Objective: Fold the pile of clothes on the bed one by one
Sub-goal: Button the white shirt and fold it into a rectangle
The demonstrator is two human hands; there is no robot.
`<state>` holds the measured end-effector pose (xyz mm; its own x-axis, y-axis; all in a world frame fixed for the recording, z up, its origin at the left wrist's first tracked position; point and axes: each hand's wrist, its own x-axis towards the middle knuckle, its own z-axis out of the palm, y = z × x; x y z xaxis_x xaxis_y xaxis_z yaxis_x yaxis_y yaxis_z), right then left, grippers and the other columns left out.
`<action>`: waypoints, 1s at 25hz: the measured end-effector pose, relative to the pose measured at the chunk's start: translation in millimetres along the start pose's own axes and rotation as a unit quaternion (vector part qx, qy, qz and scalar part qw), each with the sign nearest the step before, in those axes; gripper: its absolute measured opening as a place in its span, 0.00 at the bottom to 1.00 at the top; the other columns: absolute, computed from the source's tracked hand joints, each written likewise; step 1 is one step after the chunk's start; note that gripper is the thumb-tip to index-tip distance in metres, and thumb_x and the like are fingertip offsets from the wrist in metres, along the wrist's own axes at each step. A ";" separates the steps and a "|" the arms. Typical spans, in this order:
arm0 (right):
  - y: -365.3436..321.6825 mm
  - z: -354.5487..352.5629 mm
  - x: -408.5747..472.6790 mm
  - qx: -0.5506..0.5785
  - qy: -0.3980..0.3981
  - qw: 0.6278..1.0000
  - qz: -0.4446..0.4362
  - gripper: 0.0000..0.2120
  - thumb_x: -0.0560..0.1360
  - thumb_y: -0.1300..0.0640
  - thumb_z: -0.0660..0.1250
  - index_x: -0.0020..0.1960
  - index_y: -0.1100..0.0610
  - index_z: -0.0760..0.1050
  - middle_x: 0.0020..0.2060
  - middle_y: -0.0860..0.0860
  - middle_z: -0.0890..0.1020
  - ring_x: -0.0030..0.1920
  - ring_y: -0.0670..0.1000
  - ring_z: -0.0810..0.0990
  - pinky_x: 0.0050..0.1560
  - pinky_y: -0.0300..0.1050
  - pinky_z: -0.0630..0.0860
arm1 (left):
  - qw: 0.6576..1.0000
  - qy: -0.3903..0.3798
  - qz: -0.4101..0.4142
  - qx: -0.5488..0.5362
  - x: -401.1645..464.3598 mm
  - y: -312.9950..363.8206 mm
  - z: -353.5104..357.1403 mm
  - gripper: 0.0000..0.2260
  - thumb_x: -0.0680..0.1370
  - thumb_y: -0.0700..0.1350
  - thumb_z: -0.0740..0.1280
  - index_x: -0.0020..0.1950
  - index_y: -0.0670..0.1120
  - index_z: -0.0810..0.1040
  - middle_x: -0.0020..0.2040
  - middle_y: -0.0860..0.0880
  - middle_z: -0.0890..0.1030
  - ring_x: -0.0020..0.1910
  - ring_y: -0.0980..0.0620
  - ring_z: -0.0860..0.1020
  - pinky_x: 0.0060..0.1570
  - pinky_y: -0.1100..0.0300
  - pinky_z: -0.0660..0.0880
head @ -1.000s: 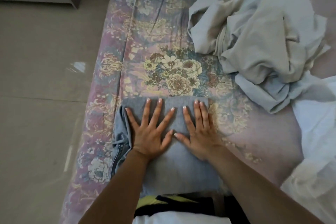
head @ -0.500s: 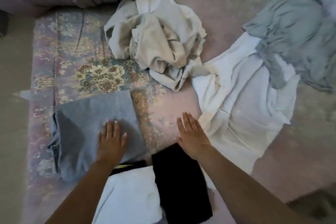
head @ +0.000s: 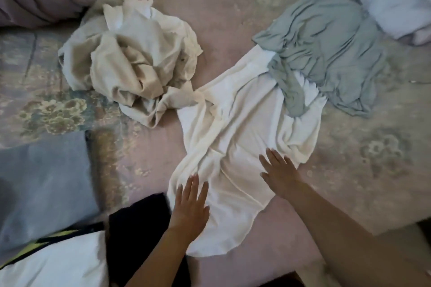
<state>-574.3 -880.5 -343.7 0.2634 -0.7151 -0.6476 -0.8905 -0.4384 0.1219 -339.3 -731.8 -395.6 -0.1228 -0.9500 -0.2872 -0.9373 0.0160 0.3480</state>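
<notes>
White garment [head: 242,147] is sprawled mid-bed, far end tucked under the grey-green top [head: 326,53]. Left hand [head: 190,207] and right hand [head: 279,177] both lie flat on it, fingers straight, gripping nothing. Pull it carelessly and that grey-green one probably drags along.

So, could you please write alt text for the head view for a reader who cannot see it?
Both hands, left hand and right hand, lie flat with straight fingers on a rumpled white garment spread on a floral bed. Beige and grey-green clothes lie crumpled beyond it.
</notes>
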 end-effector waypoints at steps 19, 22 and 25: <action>216.1 114.4 72.1 -0.043 0.054 0.944 -0.322 0.20 0.66 0.57 0.57 0.48 0.57 0.84 0.47 0.51 0.85 0.47 0.49 0.84 0.70 0.44 0.57 | 0.986 0.161 0.008 -0.044 147.9 196.3 110.4 0.07 0.71 0.43 0.58 0.49 0.48 0.68 0.34 0.49 0.82 0.30 0.49 0.81 0.28 0.63 0.77; 229.2 130.8 35.9 -0.039 -0.010 0.951 -0.306 0.15 0.60 0.61 0.67 0.45 0.57 0.85 0.45 0.51 0.86 0.45 0.48 0.85 0.73 0.39 0.42 | 0.994 0.086 0.030 -0.057 109.1 215.2 106.4 0.15 0.62 0.41 0.68 0.45 0.50 0.68 0.27 0.52 0.76 0.22 0.53 0.75 0.19 0.67 0.70; 237.6 131.3 18.5 -0.010 -0.071 0.963 -0.262 0.27 0.52 0.55 0.82 0.50 0.57 0.84 0.47 0.51 0.85 0.47 0.48 0.85 0.71 0.41 0.48 | 0.999 0.009 0.020 -0.024 85.1 216.2 100.1 0.28 0.51 0.43 0.81 0.45 0.50 0.72 0.31 0.52 0.80 0.26 0.54 0.78 0.27 0.65 0.73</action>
<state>-829.7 -926.3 -425.5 0.6197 -0.3132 -0.7196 -0.6423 -0.7293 -0.2357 -585.1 -777.9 -434.1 -0.1533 -0.9545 -0.2558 -0.9147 0.0391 0.4022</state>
